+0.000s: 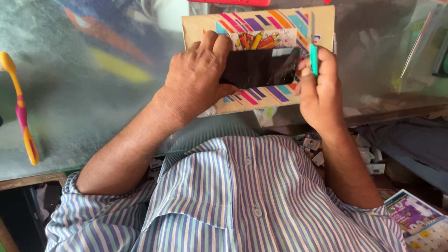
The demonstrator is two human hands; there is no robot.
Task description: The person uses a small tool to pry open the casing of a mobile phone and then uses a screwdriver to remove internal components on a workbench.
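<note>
My left hand [198, 74] grips a black smartphone [261, 67] by its left end, holding it flat above a cardboard box with coloured stripes [261, 25]. The phone's dark screen shows fine cracks. My right hand [317, 88] is at the phone's right edge and holds a thin green-handled tool [313, 56] upright, its metal tip pointing away from me. Both forearms reach out over my blue and white striped shirt [233, 200].
The box lies on a glass counter top [93, 93]. A yellow and pink toothbrush [21, 112] lies at the far left. Small white boxes [368, 158] sit on a shelf under the counter at right. A printed calendar sheet [415, 219] is at bottom right.
</note>
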